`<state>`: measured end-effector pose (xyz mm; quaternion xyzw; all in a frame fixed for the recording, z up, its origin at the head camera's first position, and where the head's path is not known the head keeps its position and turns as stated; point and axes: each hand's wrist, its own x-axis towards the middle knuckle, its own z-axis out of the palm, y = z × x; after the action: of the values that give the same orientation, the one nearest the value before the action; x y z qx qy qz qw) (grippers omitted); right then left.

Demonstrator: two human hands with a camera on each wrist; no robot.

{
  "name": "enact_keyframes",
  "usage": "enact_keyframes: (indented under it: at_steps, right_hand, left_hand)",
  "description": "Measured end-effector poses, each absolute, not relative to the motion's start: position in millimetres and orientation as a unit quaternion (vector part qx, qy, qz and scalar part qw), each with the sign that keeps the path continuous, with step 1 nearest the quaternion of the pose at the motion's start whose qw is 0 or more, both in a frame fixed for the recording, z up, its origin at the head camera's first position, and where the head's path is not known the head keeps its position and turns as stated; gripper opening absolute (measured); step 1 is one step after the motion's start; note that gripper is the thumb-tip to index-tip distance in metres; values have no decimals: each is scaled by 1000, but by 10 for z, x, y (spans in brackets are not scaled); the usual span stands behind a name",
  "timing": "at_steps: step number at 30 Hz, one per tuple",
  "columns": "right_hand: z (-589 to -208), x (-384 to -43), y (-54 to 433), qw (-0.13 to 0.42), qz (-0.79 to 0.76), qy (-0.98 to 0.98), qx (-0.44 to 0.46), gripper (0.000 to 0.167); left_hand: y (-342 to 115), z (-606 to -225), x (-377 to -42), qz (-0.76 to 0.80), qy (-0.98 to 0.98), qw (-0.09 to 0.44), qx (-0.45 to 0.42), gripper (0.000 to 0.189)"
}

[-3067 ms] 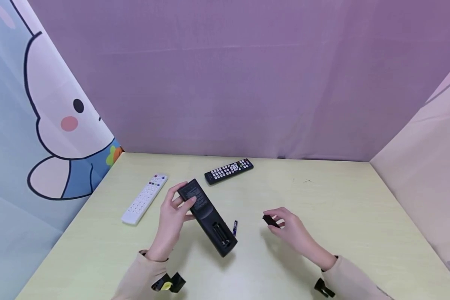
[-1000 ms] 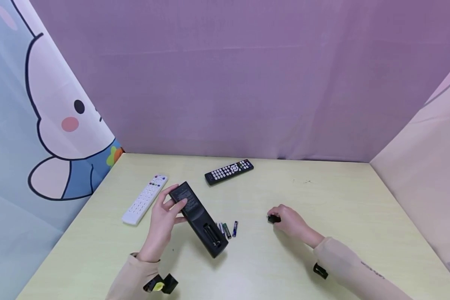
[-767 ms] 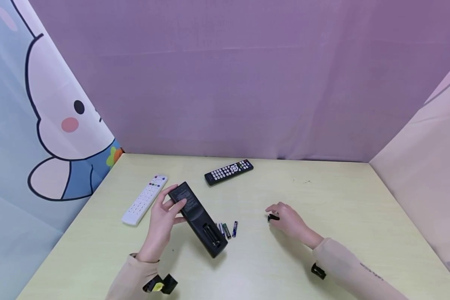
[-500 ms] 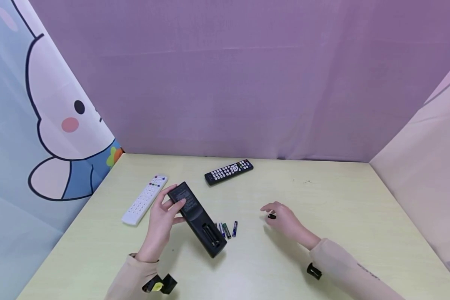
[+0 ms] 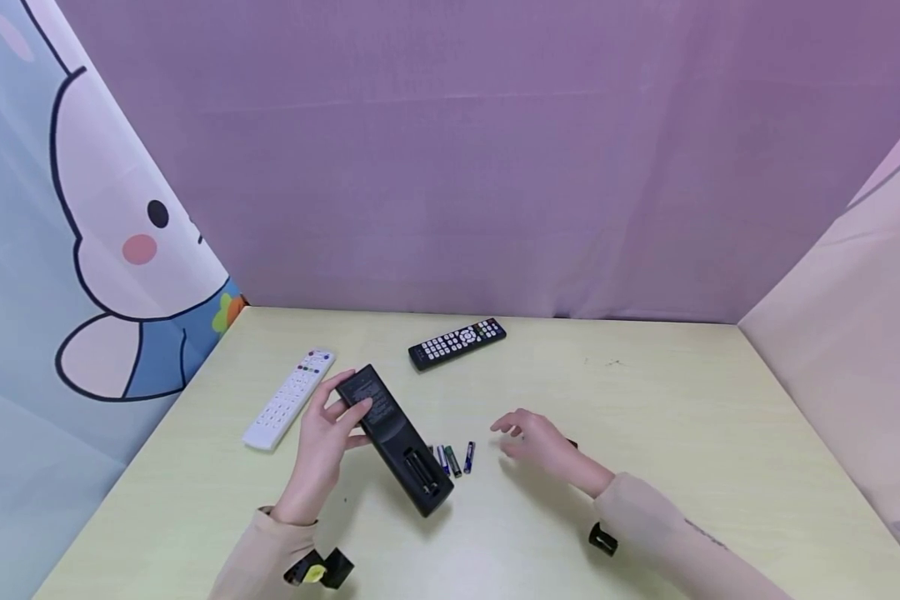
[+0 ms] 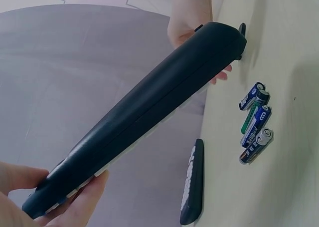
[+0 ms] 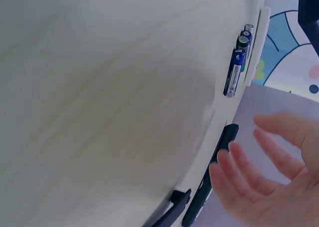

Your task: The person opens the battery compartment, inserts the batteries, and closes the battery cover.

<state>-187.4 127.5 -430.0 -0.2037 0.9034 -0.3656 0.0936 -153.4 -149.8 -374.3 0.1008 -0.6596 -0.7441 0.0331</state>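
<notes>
My left hand [image 5: 328, 437] grips a black remote control [image 5: 397, 442] by its far end, held tilted above the table with its back up. Near the other end its battery compartment [image 5: 422, 470] is uncovered, and metal contacts show inside. Several small batteries [image 6: 256, 119], blue and green, lie on the table just past the remote; in the head view the remote partly covers them. To their right my right hand [image 5: 540, 446] hovers with loosely bent fingers and nothing between them. Behind it the small black battery cover [image 7: 174, 209] lies on the table, mostly hidden in the head view.
A white remote control [image 5: 289, 400] lies on the left of the pale table [image 5: 690, 417]. Another black remote control [image 5: 457, 344] with white buttons lies farther back. A purple curtain [image 5: 450, 167] stands behind the table, with printed cloth at both sides.
My right hand lowered the battery cover to the table, let go of it and moved left toward the batteries. The held remote shifted slightly left, so more batteries show; lately it stays still.
</notes>
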Motion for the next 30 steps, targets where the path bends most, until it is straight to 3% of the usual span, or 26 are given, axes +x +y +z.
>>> enact_keyframes:
  at_steps: [7, 30]
  right_hand:
    - [-4308, -1937, 1174, 129, -376, 878, -266, 27]
    - [-4393, -2088, 969, 163, -344, 864, -331, 36]
  left_hand:
    - [-1476, -3747, -1532, -740, -665, 28, 100, 48]
    - [-1463, -3747, -1521, -735, -670, 22, 104, 48]
